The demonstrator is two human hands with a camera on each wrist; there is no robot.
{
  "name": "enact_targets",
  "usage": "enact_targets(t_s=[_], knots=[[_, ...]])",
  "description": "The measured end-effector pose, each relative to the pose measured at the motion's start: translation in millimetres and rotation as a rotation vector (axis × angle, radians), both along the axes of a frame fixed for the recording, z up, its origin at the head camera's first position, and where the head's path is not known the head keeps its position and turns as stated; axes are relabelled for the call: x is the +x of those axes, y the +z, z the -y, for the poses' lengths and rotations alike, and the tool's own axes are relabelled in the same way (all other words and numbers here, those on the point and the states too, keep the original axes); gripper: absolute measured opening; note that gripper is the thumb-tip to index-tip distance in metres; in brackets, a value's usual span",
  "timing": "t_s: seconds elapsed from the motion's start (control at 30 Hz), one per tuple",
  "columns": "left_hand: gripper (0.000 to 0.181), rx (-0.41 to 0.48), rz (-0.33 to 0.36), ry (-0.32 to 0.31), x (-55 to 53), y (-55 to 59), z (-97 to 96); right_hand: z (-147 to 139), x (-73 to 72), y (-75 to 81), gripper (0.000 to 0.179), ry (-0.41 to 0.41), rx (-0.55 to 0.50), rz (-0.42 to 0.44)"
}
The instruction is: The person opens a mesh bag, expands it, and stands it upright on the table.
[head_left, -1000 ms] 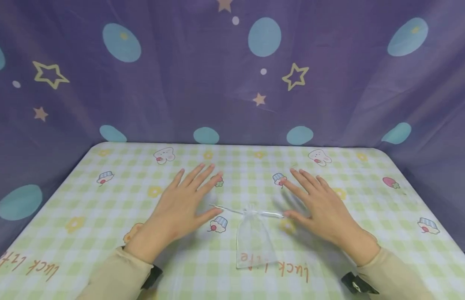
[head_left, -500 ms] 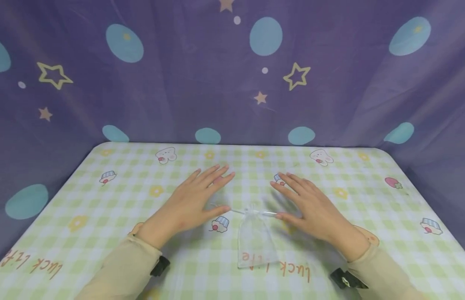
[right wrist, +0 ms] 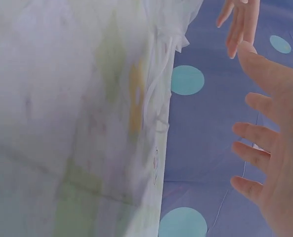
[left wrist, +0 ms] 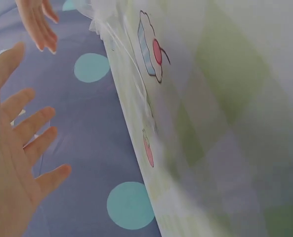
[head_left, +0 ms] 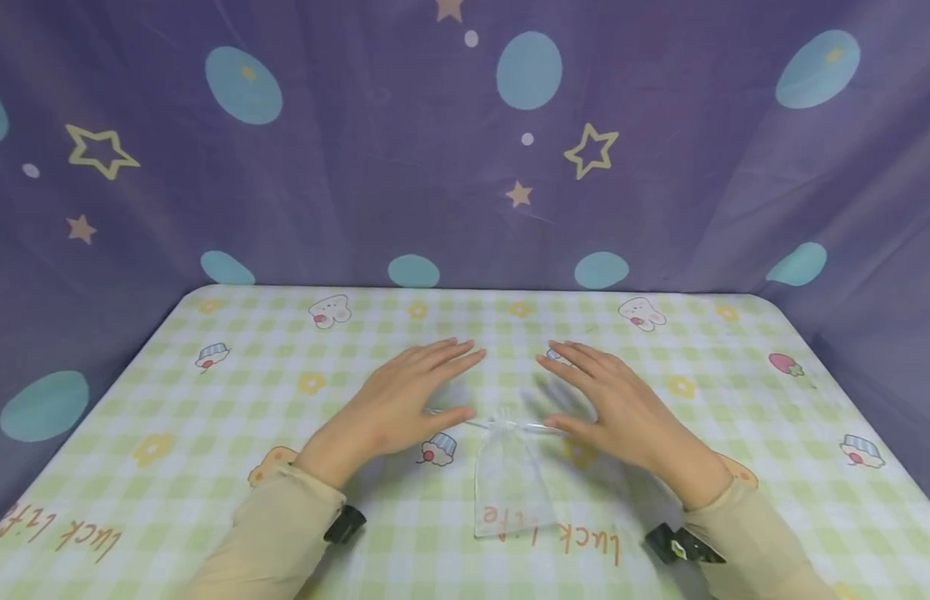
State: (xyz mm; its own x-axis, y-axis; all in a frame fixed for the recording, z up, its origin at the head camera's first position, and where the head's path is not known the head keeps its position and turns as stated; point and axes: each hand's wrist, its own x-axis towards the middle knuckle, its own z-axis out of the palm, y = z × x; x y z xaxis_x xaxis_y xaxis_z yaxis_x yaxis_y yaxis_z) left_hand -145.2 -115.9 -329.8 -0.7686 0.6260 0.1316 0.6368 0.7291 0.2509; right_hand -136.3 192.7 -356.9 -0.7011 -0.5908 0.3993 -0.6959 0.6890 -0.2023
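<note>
Your left hand [head_left: 402,400] and right hand [head_left: 617,402] are closer together than a second ago, fingers loose, holding nothing. So the sheer drawstring bag [head_left: 512,483] just lies ungripped on the checked tabletop [head_left: 405,533], cords [head_left: 535,427] near both thumbs.

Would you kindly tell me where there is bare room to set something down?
Free: the table left of the left hand, right of the right hand, and the far strip along the curtain. Crowded: the centre, hands flanking the sheer pouch.
</note>
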Motion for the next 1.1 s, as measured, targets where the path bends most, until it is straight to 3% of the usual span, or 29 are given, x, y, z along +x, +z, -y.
enact_targets(t_s=[0.4, 0.57, 0.8, 1.1], knots=[[0.064, 0.109, 0.104, 0.042, -2.9, -6.8, -9.6, 4, -1.3, 2.6, 0.064, -0.005, -0.034, 0.144], [0.061, 0.121, 0.159, 0.072, -5.0, -7.8, -15.8, 7, -6.3, 1.8, 0.059, 0.01, -0.094, 0.261], [0.049, 0.165, 0.233, 0.126, -9.8, -13.4, -21.8, 15, -8.4, 4.8, 0.05, -0.036, -0.113, 0.4], [0.036, 0.199, 0.3, 0.134, -16.8, -20.4, -28.7, 23, -13.7, -0.7, 0.032, -0.056, -0.172, 0.467]])
